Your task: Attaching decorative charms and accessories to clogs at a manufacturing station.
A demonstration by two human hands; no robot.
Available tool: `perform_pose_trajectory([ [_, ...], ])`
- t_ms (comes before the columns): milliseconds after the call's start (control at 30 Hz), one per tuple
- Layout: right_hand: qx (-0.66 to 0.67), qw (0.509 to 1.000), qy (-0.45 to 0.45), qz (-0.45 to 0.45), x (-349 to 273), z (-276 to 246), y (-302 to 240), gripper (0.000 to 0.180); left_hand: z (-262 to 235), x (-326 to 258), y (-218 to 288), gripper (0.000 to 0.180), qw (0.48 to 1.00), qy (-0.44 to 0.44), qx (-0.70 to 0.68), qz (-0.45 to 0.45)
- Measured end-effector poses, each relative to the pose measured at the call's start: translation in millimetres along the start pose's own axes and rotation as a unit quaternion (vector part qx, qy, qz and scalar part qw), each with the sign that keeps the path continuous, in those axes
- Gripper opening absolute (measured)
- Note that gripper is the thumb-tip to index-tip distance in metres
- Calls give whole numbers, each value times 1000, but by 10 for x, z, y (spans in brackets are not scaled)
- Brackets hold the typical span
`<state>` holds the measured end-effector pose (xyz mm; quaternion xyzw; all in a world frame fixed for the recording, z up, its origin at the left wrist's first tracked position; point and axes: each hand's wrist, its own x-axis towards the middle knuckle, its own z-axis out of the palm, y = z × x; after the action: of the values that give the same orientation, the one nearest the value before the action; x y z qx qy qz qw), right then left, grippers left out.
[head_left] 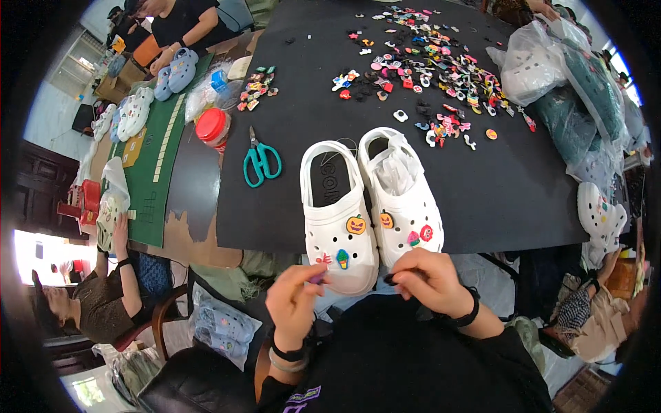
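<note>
A pair of white clogs lies at the near edge of the black table, toes toward me. On the left clog are an orange pumpkin charm, a green charm and a small reddish one near the toe. The right clog carries another pumpkin charm, a pink charm and a red round charm; crumpled white stuffing fills its opening. My left hand pinches a small purple charm beside the left toe. Near the right toe, my right hand pinches a small dark piece.
Loose colourful charms spread across the far table. Teal-handled scissors and a red-lidded jar are at left. Bagged clogs pile up at right. Co-workers handle clogs at a green mat on the left; another person sits at right.
</note>
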<state>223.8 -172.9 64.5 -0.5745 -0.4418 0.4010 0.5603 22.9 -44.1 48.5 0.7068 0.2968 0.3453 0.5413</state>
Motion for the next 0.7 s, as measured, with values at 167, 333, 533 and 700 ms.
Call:
perform_pose_trajectory([
  [167, 297, 938, -118, 133, 57, 177, 57, 13, 139, -129, 91, 37, 989, -78, -123, -3],
  [333, 369, 908, -130, 151, 52, 183, 226, 16, 171, -206, 85, 41, 976, -104, -188, -36],
  [533, 354, 897, -195, 179, -11, 234, 205, 17, 344, -39, 258, 38, 982, -99, -23, 160],
  [700, 333, 901, -233, 154, -24, 224, 219, 16, 347, 6, 222, 38, 961, -136, 66, 231],
])
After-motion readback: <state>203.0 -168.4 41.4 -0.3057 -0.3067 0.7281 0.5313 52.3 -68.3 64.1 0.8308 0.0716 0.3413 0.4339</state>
